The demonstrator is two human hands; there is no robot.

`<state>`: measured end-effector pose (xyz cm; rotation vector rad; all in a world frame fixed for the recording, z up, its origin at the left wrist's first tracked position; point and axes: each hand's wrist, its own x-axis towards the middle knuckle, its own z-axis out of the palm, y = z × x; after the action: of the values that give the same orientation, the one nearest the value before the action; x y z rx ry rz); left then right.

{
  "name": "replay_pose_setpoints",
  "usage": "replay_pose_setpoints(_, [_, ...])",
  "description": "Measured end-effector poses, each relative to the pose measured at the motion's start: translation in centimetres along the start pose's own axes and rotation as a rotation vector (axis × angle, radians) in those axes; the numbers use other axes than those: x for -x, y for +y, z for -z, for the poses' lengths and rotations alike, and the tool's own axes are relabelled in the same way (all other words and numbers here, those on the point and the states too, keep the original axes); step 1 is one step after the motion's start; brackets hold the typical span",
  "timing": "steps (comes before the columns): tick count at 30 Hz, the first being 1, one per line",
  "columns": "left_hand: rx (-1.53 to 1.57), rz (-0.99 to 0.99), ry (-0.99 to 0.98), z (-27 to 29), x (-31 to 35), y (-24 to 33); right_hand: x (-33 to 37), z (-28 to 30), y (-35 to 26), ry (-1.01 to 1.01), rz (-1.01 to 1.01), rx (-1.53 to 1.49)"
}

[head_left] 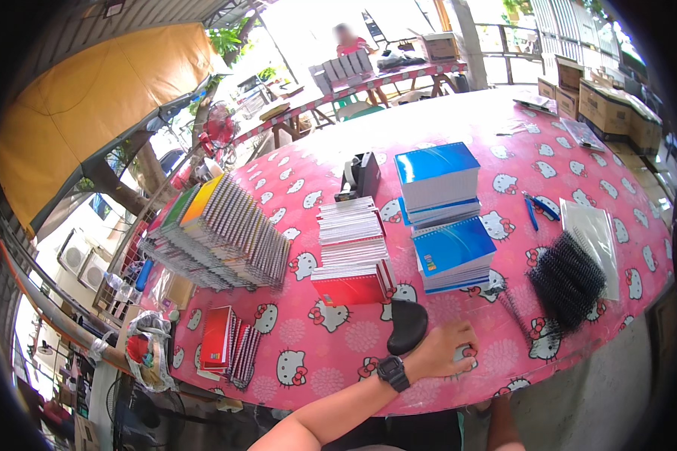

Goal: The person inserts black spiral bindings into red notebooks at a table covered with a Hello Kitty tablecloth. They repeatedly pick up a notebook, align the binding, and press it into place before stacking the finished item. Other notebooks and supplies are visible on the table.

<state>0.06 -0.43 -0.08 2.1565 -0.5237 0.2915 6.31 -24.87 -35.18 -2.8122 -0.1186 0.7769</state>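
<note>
My left hand (445, 351), a black watch on its wrist, rests on the pink table cover (365, 334) near the front edge. Its fingers are apart and nothing shows in them. Just left of it lies a black bean-shaped object (408, 328). Beyond the hand stands a stack of blue-covered notebooks (454, 246), with a row of red-covered notebooks (350, 289) to the left. Black spiral binding coils (569, 279) lie in a heap to the right. Of my right arm, only part of the forearm (504, 428) shows below the table edge; the hand is hidden.
Tall stacked spiral notebooks (233, 229) and a smaller red pile (228, 346) stand left. A tape dispenser (357, 177) sits behind the middle row. Blue-handled pliers (540, 207) and a clear plastic sheet (598, 240) lie right. A person (351, 43) sits at a farther table.
</note>
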Motion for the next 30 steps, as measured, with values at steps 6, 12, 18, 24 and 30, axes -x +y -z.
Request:
replay_pose_setpoints(6, [0.007,0.000,0.012,0.3,0.2,0.0,0.1,2.8,-1.4,-0.028,0.003,-0.187])
replay_pose_setpoints(12, [0.001,-0.026,0.005,0.0,0.2,-0.1,4.1,0.7,5.1,-0.058,-0.137,-0.450])
replay_pose_setpoints(18, [0.015,-0.017,0.025,-0.3,0.1,-0.4,9.3,-5.3,4.9,-0.162,-0.315,-0.887])
replay_pose_setpoints(24, [-0.036,-0.036,0.055,0.1,0.2,-0.8,7.7,-11.3,2.9,0.087,-0.321,-1.846])
replay_pose_setpoints(30, [-0.009,-0.030,0.034,0.0,0.2,-1.1,4.5,-9.9,0.6,0.175,-0.401,-1.942])
